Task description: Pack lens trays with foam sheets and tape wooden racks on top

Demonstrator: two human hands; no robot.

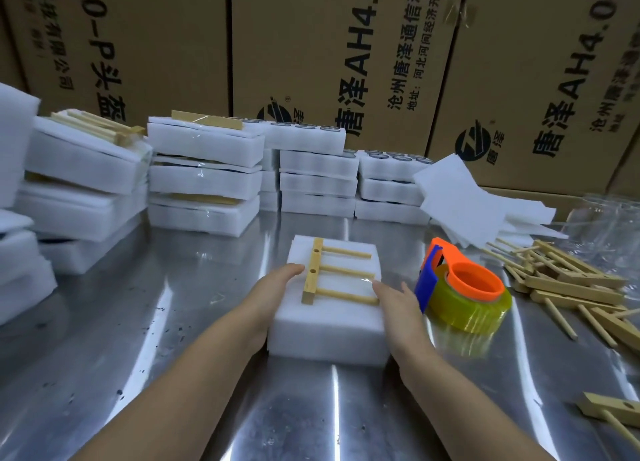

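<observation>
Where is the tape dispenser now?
Head view: the tape dispenser sits on the table, right of centre, between the right hand and the loose wooden racks.

A packing warehouse: printed cartons wall a steel table stacked with foam trays.
</observation>
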